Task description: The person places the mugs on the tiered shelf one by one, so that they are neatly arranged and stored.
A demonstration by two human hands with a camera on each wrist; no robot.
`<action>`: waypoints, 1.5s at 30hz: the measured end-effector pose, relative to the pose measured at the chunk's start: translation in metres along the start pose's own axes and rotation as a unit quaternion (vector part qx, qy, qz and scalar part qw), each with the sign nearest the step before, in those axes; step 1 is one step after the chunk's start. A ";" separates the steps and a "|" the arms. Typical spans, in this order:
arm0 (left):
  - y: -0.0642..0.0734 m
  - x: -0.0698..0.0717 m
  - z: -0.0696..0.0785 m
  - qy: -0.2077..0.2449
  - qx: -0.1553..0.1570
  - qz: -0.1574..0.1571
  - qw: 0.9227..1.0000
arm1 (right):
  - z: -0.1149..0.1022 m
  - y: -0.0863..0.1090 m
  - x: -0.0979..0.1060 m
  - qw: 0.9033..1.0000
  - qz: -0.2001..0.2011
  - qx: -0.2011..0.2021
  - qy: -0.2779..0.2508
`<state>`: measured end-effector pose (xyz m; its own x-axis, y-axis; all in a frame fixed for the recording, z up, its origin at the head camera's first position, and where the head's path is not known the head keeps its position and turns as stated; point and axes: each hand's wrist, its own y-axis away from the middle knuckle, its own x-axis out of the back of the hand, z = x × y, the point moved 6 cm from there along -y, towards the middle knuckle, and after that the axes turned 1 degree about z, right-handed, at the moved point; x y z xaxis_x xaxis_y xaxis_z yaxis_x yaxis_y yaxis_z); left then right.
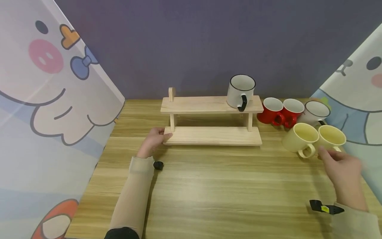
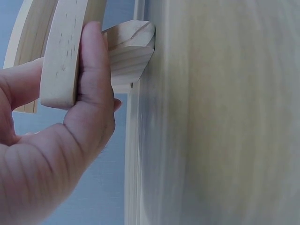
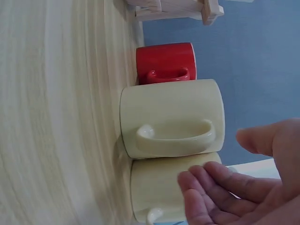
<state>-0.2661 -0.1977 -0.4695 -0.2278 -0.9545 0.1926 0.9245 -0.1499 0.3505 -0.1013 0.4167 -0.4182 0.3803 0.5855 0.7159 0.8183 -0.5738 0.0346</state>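
A shelf [image 1: 197,105] of pale, bare wood with fine, straight grain stands on the table [image 1: 209,186], near the grey-blue backdrop [image 1: 191,49]. It has two flat, long boards joined by short uprights, with a round-topped peg at the upper board's left end. The left hand [image 1: 151,142] pinches the left end of the lower board, thumb on top and fingers beneath; up close, that end shows rounded corners and small dark flecks.

On the upper board, toward the right, stands a glossy white mug [image 1: 233,96] with a thin black rim and black handle. Right of the shelf, on the streaky, yellowish wood-look tabletop, two shiny red mugs [image 1: 265,116] with white insides stand upright beside a black-rimmed mug [image 1: 305,116]. In front are two smooth, straight-sided cups, the left yellow mug [image 1: 293,142] and the right yellow mug [image 1: 325,141], with looped handles.

The right hand [image 1: 343,169] is at the right yellow mug, thumb apart from loosely bent fingers, gripping nothing; whether the fingertips touch it, I cannot tell.
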 end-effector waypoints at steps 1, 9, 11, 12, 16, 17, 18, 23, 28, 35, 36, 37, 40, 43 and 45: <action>0.000 0.000 -0.001 -0.001 -0.001 0.000 1.000 | 0.001 -0.002 -0.002 1.000 -0.018 0.006 0.003; -0.002 -0.001 -0.001 0.008 -0.003 0.005 1.000 | -0.002 -0.013 -0.019 0.995 -0.087 0.047 -0.033; -0.002 -0.001 0.000 0.006 -0.002 0.004 1.000 | -0.001 -0.014 -0.022 0.993 -0.092 0.047 -0.063; -0.002 -0.001 0.000 0.005 -0.002 0.003 1.000 | -0.002 -0.014 -0.024 0.991 -0.095 0.048 -0.086; 0.000 0.001 0.001 0.011 -0.005 0.006 1.000 | -0.005 -0.017 -0.032 0.971 -0.111 0.071 -0.198; 0.001 0.001 0.001 0.013 -0.006 0.007 1.000 | -0.005 -0.018 -0.034 0.963 -0.119 0.076 -0.231; 0.001 0.002 0.001 0.014 -0.009 0.007 1.000 | -0.005 -0.018 -0.037 0.953 -0.129 0.075 -0.264; 0.002 0.002 0.001 0.015 -0.018 0.007 1.000 | -0.002 -0.021 -0.045 0.915 -0.169 0.073 -0.360; 0.001 0.000 0.000 0.022 -0.011 0.003 1.000 | 0.002 -0.022 -0.046 0.916 -0.155 0.092 -0.358; 0.000 0.000 0.000 0.025 -0.010 0.003 1.000 | 0.004 -0.019 -0.047 0.918 -0.131 0.063 -0.368; -0.001 0.000 0.000 0.024 -0.010 0.004 1.000 | 0.004 -0.019 -0.048 0.915 -0.129 0.058 -0.379; -0.001 0.000 0.000 0.024 -0.009 0.005 1.000 | 0.003 -0.018 -0.049 0.910 -0.128 0.055 -0.392; -0.001 0.000 0.000 0.023 -0.007 0.006 1.000 | -0.002 -0.015 -0.050 0.899 -0.129 0.056 -0.414; -0.001 0.000 0.000 0.024 -0.004 0.007 1.000 | -0.009 -0.011 -0.050 0.893 -0.132 0.073 -0.423; -0.001 0.000 0.000 0.026 -0.003 0.008 1.000 | -0.016 -0.008 -0.050 0.886 -0.137 0.089 -0.434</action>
<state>-0.2672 -0.1980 -0.4700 -0.1968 -0.9688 0.1506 0.9299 -0.1357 0.3417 -0.1340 0.3830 -0.4431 0.2820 0.9530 -0.1107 0.9568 -0.2879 -0.0414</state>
